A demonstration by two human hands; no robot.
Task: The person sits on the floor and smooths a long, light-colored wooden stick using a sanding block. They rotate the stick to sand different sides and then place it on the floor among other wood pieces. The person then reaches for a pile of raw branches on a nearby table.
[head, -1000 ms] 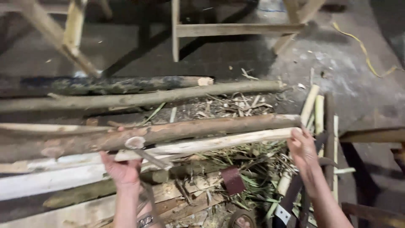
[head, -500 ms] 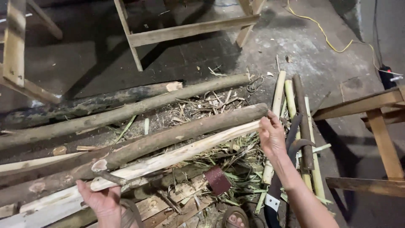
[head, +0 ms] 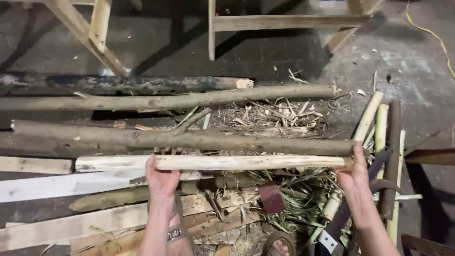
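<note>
A peeled pole point(head: 213, 162), pale, smooth and stripped of bark, lies level across the middle of the woodpile. The left hand point(head: 162, 176) grips it from below near its midpoint, fingers curled up over the far side. The right hand point(head: 354, 171) closes around its right end. Both hands hold the pole firmly.

Just beyond it, touching or nearly so, lies a thicker bark-covered log point(head: 189, 140), rough and brown. Farther back lie two more unpeeled poles: a greenish-brown one point(head: 180, 100) and a dark, mottled one point(head: 128, 84) with a pale cut end. Under the hands sit flat sawn boards point(head: 52, 185), pale and splintery, amid shavings, dry leaves and bark strips point(head: 279, 116). A small reddish-brown block point(head: 271, 198) rests among the litter.

At the pile's right edge several slim sticks point(head: 380, 130) lie lengthwise, some peeled yellow-green, one dark. A dark curved blade point(head: 379, 163) crosses them beside the right wrist. Wooden frame legs point(head: 102, 31) stand on the concrete floor point(head: 407, 61) behind, where a yellow cord point(head: 433, 34) trails.
</note>
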